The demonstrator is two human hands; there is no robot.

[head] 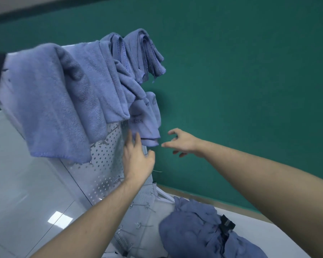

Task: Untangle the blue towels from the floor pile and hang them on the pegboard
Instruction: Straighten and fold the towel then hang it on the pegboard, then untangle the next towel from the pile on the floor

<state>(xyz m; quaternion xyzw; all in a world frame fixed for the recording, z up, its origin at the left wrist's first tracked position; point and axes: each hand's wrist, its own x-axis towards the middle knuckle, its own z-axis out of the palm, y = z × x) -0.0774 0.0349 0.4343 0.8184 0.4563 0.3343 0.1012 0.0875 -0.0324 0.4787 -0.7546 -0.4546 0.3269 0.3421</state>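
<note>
towel (147, 123): soft, light, floppy | grab bottom edge, just above fingers | left hand (136, 157), right hand (181, 141): spread, empty

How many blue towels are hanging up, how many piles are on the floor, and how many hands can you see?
Blue towels hanging on the pegboard: about 5, overlapping so the count is rough
Floor pile of blue towels: 1
Hands: 2, left hand, right hand
Total: about 8

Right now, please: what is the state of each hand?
Left hand: open, holding nothing, fingers just beside the lowest hanging towel.
Right hand: open, empty, near that towel.
</note>
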